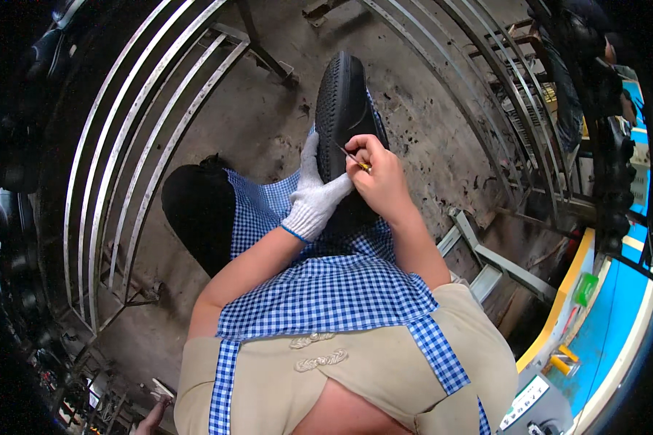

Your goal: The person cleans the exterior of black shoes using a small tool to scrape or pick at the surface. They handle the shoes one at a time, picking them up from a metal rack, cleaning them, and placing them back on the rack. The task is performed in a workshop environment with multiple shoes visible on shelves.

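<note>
A black shoe lies lengthwise over my lap, toe pointing away, with its textured sole edge turned to the left. My left hand, in a white knitted glove, grips it near the middle, thumb along the sole side; the other fingers are partly hidden. My bare right hand is closed round a small tool with a yellow handle and a thin metal shaft. The shaft points up and left, its tip at the sole edge, though whether it touches is too fine to tell. A blue checked apron covers my lap.
Metal rail racks stand on the left, and more rails on the right. Dark scraps litter the floor. A grey metal frame sits beside a blue conveyor. Another person's hand shows at lower left.
</note>
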{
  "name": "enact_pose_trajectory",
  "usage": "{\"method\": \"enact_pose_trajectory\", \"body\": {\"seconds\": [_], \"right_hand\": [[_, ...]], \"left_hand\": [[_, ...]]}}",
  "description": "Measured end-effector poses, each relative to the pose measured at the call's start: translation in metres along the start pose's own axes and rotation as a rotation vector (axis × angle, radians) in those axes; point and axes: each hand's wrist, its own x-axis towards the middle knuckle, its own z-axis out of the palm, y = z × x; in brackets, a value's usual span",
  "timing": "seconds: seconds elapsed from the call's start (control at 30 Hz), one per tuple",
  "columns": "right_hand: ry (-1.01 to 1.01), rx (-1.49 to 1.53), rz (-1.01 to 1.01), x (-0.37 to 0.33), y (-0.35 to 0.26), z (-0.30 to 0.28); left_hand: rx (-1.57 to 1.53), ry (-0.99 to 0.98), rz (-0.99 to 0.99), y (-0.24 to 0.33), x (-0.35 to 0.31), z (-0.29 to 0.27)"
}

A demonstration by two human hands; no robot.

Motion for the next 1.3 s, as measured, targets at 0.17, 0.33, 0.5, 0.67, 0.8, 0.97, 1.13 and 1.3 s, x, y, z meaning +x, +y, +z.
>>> {"method": "enact_pose_trajectory", "body": {"seconds": [0.17, 0.33, 0.5, 0.67, 0.8, 0.97, 1.13, 1.3], "right_hand": [[0.051, 0.2, 0.014, -0.004, 0.006, 0.002], [0.073, 0.073, -0.054, -0.007, -0.002, 0.001], [0.023, -0.124, -0.029, -0.004, -0.004, -0.004], [0.017, 0.198, 0.004, -0.004, 0.011, 0.0], [0.055, 0.142, 0.02, -0.01, 0.001, -0.001], [-0.107, 0.347, 0.124, -0.003, 0.006, -0.003], [-0.184, 0.606, 0.239, -0.002, 0.012, -0.006], [-0.091, 0.379, 0.174, -0.02, 0.002, -0.004]], "left_hand": [[0.002, -0.023, -0.002, 0.011, 0.001, 0.0], [-0.043, -0.07, 0.029, -0.008, 0.011, -0.005], [-0.017, -0.019, -0.049, -0.008, 0.009, -0.003], [0.005, 0.017, -0.026, 0.001, 0.003, 0.002], [-0.013, 0.011, 0.007, -0.009, 0.007, 0.0], [-0.059, 0.025, -0.088, -0.002, 0.001, 0.001], [0.005, 0.016, -0.086, 0.013, -0.006, 0.003], [-0.092, 0.016, -0.036, -0.001, 0.001, -0.001]]}}
